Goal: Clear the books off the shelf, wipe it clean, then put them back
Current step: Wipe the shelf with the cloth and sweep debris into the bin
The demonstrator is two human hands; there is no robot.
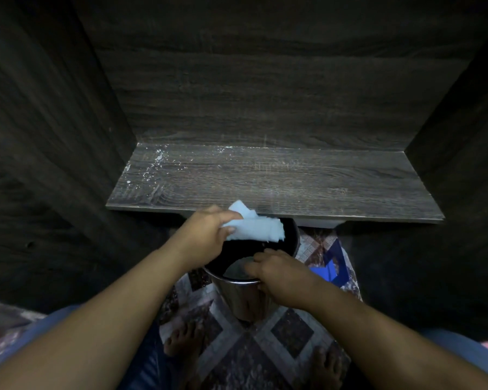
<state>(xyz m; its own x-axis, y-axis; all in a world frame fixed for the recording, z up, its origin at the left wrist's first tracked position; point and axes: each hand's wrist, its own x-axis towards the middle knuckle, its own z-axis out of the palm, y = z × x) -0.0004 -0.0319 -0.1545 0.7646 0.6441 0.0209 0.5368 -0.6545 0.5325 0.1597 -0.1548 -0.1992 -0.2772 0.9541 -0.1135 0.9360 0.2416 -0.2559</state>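
dark wood shelf (265, 181), white specks (159, 158) by its back left corner, left hand (206, 235) pinching a pale blue wipe (257, 232) just off the front edge, above a steel bucket (243, 299), right hand (279, 274) gripping its near rim

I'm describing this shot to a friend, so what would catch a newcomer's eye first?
The pale blue cloth stands out, pinched in the left hand over a steel bucket, whose rim the right hand grips. Behind it, the dark wooden shelf holds no books, with white specks at its back left.
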